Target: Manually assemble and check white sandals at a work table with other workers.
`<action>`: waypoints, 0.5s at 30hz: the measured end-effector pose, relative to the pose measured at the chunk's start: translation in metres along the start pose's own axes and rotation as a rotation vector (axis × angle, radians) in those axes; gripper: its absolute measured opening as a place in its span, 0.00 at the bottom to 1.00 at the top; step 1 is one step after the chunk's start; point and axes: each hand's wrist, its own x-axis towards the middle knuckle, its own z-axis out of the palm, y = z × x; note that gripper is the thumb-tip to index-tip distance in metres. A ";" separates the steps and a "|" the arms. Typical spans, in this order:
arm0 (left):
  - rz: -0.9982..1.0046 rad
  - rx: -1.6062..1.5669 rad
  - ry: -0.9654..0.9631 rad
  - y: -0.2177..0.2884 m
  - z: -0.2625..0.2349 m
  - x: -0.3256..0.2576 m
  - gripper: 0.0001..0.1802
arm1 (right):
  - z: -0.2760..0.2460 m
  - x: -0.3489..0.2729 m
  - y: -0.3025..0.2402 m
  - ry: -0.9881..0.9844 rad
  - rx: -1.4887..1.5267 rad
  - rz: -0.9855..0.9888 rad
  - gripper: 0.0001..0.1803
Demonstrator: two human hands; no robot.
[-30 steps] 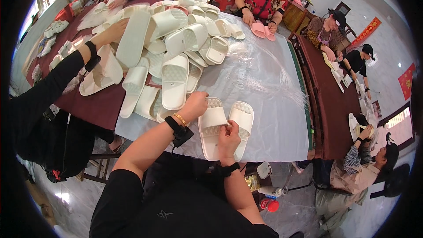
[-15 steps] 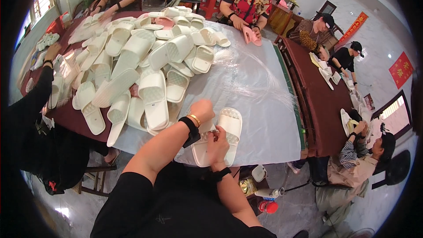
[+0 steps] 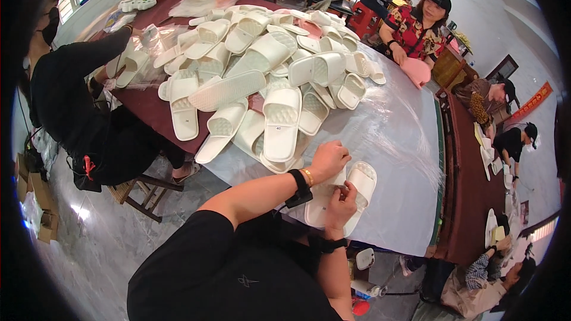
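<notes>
Head view: the left hand (image 3: 329, 159) rests curled, fingers pressed together, on the heel end of a white slipper pair (image 3: 345, 193) lying side by side at the near edge of the table (image 3: 404, 142). The right hand (image 3: 341, 199) sits on the same pair, its fingers (image 3: 347, 189) pinching something small at the sole; what it is cannot be told. The two slippers lie directly under both hands, on the clear plastic sheet (image 3: 386, 125) that covers this end of the table.

Just beyond the left hand's fingers and to their left stands a big heap of loose white slippers (image 3: 262, 83), many upside down and lying at all angles. Judging from this, only the one pair under the hands is matched and in work, while the bulk of the pile is not yet handled; the job looks early or far from finished.

Far beyond the fingers, other people sit around the table: one in a black sleeve (image 3: 77, 71) at the left handles slippers in plastic bags, and one in a patterned top (image 3: 416, 27) holds a pink slipper (image 3: 415, 71).
</notes>
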 end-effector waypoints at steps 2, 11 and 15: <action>0.002 -0.099 -0.016 -0.004 -0.009 -0.006 0.10 | -0.007 -0.002 -0.001 -0.008 -0.038 0.039 0.15; -0.010 -0.283 0.068 -0.005 -0.027 -0.002 0.09 | -0.059 0.000 -0.013 -0.133 -0.366 -0.184 0.09; -0.047 -0.287 0.018 0.003 -0.019 0.001 0.10 | -0.095 -0.011 -0.009 -0.087 -0.466 -0.179 0.07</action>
